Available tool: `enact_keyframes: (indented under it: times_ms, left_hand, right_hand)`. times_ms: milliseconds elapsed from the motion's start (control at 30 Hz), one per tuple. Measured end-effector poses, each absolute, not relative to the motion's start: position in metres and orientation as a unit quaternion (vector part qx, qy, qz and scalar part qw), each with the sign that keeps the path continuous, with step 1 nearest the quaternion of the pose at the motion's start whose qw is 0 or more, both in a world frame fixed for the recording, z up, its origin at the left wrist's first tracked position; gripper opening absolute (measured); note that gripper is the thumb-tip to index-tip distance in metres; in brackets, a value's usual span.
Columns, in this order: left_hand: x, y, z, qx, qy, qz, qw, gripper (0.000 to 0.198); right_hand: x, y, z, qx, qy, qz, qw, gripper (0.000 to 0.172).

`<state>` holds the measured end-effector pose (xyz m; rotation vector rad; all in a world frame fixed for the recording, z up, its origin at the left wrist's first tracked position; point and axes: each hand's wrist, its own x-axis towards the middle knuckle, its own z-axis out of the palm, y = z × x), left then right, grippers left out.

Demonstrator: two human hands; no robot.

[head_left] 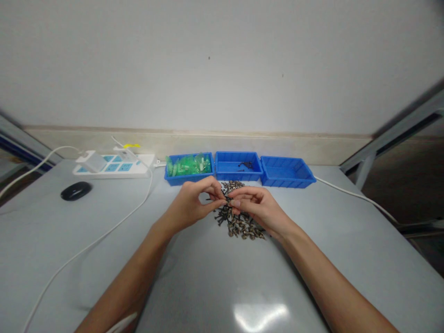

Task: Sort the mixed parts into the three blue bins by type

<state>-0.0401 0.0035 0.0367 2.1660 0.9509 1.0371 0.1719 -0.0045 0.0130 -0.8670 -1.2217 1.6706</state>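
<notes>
Facing each other over the mixed screw pile (244,228): left hand (199,199) and right hand (260,203), each curled into a fine pinch, presumably for small parts; whether anything is gripped cannot be told; behind the pile, three blue bins (239,176) are lined up, seemingly for short reach

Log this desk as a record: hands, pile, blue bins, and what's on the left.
Left hand: at pile, hold unclear
Right hand: close beside left hand, hold unclear
Pile: dark and bronze-toned screws on table
Left bin: green plastic items
Middle bin: few dark screw-like pieces
Right bin: beside middle bin
Left side: power strip, black mouse, white cable
</notes>
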Motion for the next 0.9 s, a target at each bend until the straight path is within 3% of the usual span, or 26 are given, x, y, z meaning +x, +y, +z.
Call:
enact_keyframes:
  times_ms: [133,333,567,900]
  left_hand:
    - [-0.051,0.008,0.031,0.827,0.388,0.331,0.236,0.013]
    - [-0.065,0.018,0.016,0.862,0.436,0.208,0.156,0.013]
    - [-0.061,0.02,0.011,0.866,0.436,0.171,0.175,0.015]
    - [-0.056,0.017,0.017,0.854,0.424,0.254,0.163,0.009]
  right_hand:
    - [0.169,0.003,0.017,-0.367,-0.437,0.646,0.506,0.024]
    - [0.176,0.013,0.015,-0.372,-0.395,0.577,0.611,0.048]
    - [0.181,0.004,0.014,-0.41,-0.42,0.571,0.573,0.027]
    - [0.183,0.003,0.012,-0.424,-0.454,0.567,0.542,0.022]
